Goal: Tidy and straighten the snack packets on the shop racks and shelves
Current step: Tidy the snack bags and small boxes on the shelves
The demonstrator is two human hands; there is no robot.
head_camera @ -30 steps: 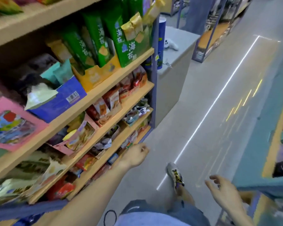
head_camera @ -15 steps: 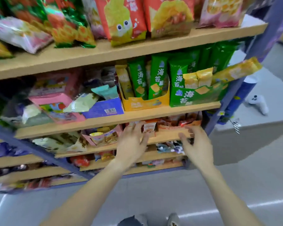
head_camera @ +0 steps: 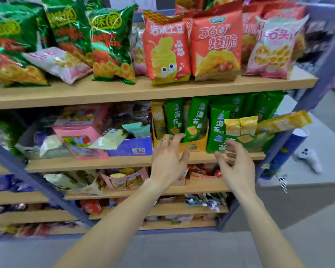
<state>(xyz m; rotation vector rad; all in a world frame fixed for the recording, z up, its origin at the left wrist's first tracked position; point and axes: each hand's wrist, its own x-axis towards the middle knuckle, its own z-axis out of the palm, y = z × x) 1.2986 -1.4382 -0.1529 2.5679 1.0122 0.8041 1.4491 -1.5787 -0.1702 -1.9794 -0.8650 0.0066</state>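
My left hand [head_camera: 167, 159] is spread wide, its grip slack and holding nothing, fingertips reaching the front lip of the yellow display box [head_camera: 193, 146] on the second shelf [head_camera: 89, 164]. A ring sits on one finger. My right hand [head_camera: 235, 163] hangs just beside it, fingers loosely bent and apart, grip empty too, in front of the green display box [head_camera: 246, 142]; whether those fingers touch the box I cannot tell.

The green seaweed packets [head_camera: 194, 117] stand upright in both boxes, with two small yellow packets [head_camera: 240, 125] propped in the green one and a long yellow packet [head_camera: 284, 121] jutting out sideways past the shelf end. Left of the yellow box sits a blue box [head_camera: 132, 147] with pale sachets leaning out, then a pink box [head_camera: 79, 136], tilted.

On the top shelf [head_camera: 143, 89] two orange crisp bags [head_camera: 167, 51] stand upright, beside green foil bags [head_camera: 112, 43] and a pink bag [head_camera: 60, 63] lying flat. The lower shelves hold more packets, blurred.
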